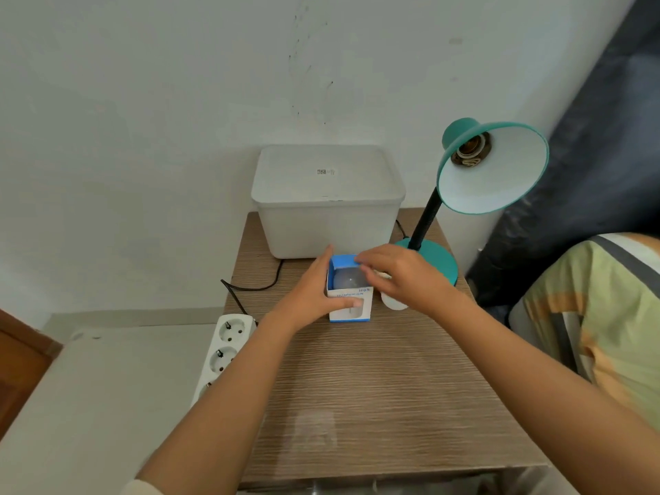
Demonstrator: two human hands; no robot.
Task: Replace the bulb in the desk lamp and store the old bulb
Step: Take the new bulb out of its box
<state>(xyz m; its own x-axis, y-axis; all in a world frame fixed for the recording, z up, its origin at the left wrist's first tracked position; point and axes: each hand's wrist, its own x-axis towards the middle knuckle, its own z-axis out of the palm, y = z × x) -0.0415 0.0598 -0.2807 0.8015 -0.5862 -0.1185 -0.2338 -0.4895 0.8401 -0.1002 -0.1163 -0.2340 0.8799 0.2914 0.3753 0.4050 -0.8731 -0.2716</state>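
Observation:
A small blue and white bulb box (pixel 351 309) stands upright on the wooden table (pixel 375 387), its top flap open and a pale bulb dome (pixel 348 278) showing inside. My left hand (pixel 314 291) grips the box from its left side. My right hand (pixel 403 276) reaches over from the right, fingertips on the blue flap. A white bulb (pixel 393 302) is tucked under its palm, mostly hidden. The teal desk lamp (pixel 493 166) stands at the right with its shade tilted toward me and its socket (pixel 471 153) bare.
A white lidded storage bin (pixel 328 201) sits at the back of the table against the wall. A white power strip (pixel 223 348) lies off the table's left edge, with a black cable (pixel 250 287) running behind. Striped bedding (pixel 600 316) is at the right.

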